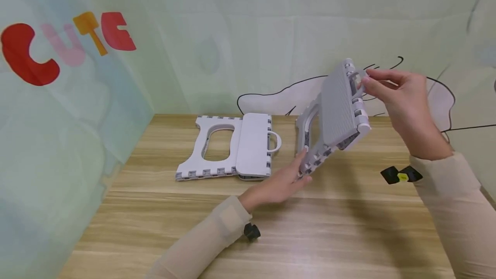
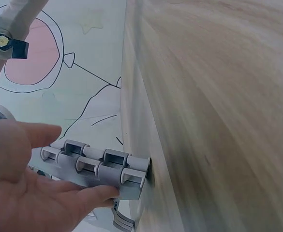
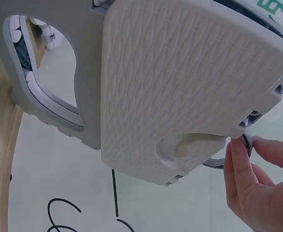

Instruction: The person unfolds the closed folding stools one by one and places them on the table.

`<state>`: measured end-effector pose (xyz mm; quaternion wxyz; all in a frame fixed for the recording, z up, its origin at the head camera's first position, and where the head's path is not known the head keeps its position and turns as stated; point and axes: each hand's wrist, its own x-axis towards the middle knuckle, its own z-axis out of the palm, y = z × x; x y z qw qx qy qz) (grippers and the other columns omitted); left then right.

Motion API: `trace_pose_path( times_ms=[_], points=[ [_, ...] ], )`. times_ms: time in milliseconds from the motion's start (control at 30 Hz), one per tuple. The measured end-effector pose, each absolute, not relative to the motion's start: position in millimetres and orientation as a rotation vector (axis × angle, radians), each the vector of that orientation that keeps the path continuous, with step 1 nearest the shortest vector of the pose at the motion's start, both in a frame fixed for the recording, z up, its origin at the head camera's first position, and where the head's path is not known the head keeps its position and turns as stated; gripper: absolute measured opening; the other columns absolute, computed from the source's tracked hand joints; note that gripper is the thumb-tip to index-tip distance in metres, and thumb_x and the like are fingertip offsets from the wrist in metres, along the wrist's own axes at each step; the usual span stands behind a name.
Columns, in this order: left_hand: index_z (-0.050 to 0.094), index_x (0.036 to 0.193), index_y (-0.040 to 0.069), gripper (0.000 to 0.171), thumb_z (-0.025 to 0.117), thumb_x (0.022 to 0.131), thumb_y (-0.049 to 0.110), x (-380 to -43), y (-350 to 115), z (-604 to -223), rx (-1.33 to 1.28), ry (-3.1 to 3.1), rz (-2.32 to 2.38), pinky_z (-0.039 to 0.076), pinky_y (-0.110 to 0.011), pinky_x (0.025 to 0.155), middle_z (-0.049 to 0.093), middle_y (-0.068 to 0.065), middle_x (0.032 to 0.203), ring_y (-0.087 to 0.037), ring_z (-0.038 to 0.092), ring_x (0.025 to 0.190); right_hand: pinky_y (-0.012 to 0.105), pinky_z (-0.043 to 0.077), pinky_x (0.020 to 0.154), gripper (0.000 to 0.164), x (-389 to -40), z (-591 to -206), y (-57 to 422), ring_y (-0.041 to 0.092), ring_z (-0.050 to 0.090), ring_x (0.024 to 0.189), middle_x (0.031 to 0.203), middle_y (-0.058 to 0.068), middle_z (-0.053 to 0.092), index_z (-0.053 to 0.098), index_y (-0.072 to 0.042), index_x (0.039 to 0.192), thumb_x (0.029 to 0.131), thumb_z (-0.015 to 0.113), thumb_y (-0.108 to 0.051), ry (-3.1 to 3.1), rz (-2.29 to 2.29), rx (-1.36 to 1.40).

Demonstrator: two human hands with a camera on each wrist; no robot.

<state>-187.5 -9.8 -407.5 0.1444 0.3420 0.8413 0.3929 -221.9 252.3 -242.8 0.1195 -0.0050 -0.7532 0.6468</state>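
Note:
Two grey-white folding step stools are in the head view. The right-hand stool stands tilted, its textured top facing left and its legs folded out. My right hand pinches this stool's carry handle between thumb and fingertips, which also shows in the right wrist view. Low on the same stool, my left hand holds the hinged leg edge between thumb and fingers, close over the table. Some of the left fingers are hidden by the stool. The other stool lies flat to the left, its loop handle toward the left hand.
The wood-grain table reaches to a pale cloth backdrop with line drawings. Coloured letters mark the cloth at the left. Black straps or mounts are at both sleeves.

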Motion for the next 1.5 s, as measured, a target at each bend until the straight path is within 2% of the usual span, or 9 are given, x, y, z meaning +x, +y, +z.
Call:
trace_pose_path(
  times_ms=[100, 300, 367, 600, 800, 933, 1100, 1300, 1500],
  points=[
    [0.002, 0.161, 0.007, 0.076, 0.047, 0.106, 0.036, -188.8, -8.3, -406.5, 0.952, 2.462, 1.163, 0.043, -0.035, 0.109, 0.037, -0.021, 0.154, -0.027, 0.049, 0.132, 0.012, 0.052, 0.083, 0.047, -222.6, -241.4, 248.2, 0.011, 0.066, 0.098, 0.12, 0.0, 0.058, 0.07, -0.006, 0.125, 0.083, 0.081, -0.025, -2.218, 1.873, -0.029],
    [0.013, 0.159, 0.005, 0.071, 0.048, 0.106, 0.036, -191.6, -7.5, -402.8, 0.916, 2.485, 1.218, 0.044, -0.037, 0.108, 0.043, -0.02, 0.151, -0.028, 0.051, 0.131, 0.027, 0.046, 0.105, 0.051, -227.2, -239.8, 236.7, 0.013, 0.063, 0.105, 0.119, -0.003, 0.059, 0.066, -0.005, 0.13, 0.087, 0.077, -0.03, -2.31, 1.723, -0.037],
    [0.019, 0.158, 0.005, 0.069, 0.049, 0.106, 0.037, -192.9, -7.6, -402.4, 0.909, 2.501, 1.215, 0.046, -0.036, 0.106, 0.047, -0.018, 0.148, -0.026, 0.054, 0.128, 0.031, 0.044, 0.107, 0.05, -229.3, -238.7, 233.2, 0.013, 0.063, 0.105, 0.119, -0.003, 0.06, 0.067, -0.005, 0.13, 0.087, 0.078, -0.029, -2.308, 1.72, -0.035],
    [0.031, 0.154, 0.004, 0.063, 0.051, 0.105, 0.037, -197.8, -10.0, -401.9, 0.851, 2.462, 1.272, 0.047, -0.031, 0.103, 0.056, -0.014, 0.139, -0.019, 0.057, 0.124, 0.031, 0.045, 0.106, 0.049, -235.7, -232.8, 218.5, 0.009, 0.067, 0.105, 0.126, 0.003, 0.06, 0.068, -0.005, 0.127, 0.086, 0.08, -0.027, -2.321, 1.736, 0.004],
    [0.038, 0.149, 0.004, 0.056, 0.053, 0.105, 0.034, -201.6, -13.0, -400.1, 0.822, 2.465, 1.28, 0.047, -0.032, 0.104, 0.057, -0.014, 0.138, -0.023, 0.055, 0.127, 0.033, 0.049, 0.103, 0.047, -240.3, -231.0, 205.9, 0.013, 0.065, 0.107, 0.124, 0.004, 0.062, 0.069, -0.005, 0.127, 0.086, 0.08, -0.026, -2.345, 1.7, 0.036],
    [0.042, 0.147, 0.003, 0.055, 0.055, 0.103, 0.034, -203.9, -14.5, -398.9, 0.809, 2.514, 1.246, 0.046, -0.035, 0.106, 0.059, -0.014, 0.136, -0.026, 0.055, 0.127, 0.025, 0.054, 0.092, 0.045, -242.7, -230.6, 199.7, 0.015, 0.066, 0.106, 0.124, 0.006, 0.062, 0.07, -0.007, 0.126, 0.087, 0.079, -0.027, -2.36, 1.68, 0.054],
    [0.046, 0.145, 0.003, 0.053, 0.06, 0.101, 0.029, -206.3, -15.5, -397.3, 0.853, 2.548, 1.263, 0.037, -0.039, 0.113, 0.055, -0.012, 0.138, -0.029, 0.049, 0.132, 0.016, 0.055, 0.076, 0.044, -244.3, -231.0, 193.4, 0.015, 0.066, 0.106, 0.125, 0.007, 0.062, 0.07, -0.007, 0.126, 0.088, 0.078, -0.027, -2.375, 1.643, 0.083],
    [0.043, 0.147, 0.005, 0.054, 0.062, 0.1, 0.024, -207.0, -16.8, -397.1, 0.915, 2.516, 1.366, 0.043, -0.036, 0.109, 0.055, -0.01, 0.137, -0.024, 0.053, 0.127, 0.023, 0.055, 0.089, 0.043, -245.9, -232.9, 188.6, 0.016, 0.065, 0.104, 0.12, 0.007, 0.062, 0.068, -0.004, 0.127, 0.09, 0.076, -0.024, -2.371, 1.616, 0.138],
    [0.04, 0.147, 0.002, 0.054, 0.061, 0.1, 0.017, -208.0, -17.5, -398.9, 0.894, 2.411, 1.499, 0.05, -0.025, 0.098, 0.053, -0.014, 0.141, -0.023, 0.059, 0.121, 0.027, 0.054, 0.094, 0.042, -248.6, -233.5, 184.4, 0.016, 0.065, 0.104, 0.119, 0.007, 0.063, 0.068, -0.004, 0.127, 0.09, 0.076, -0.021, -2.359, 1.611, 0.163]
  ],
)
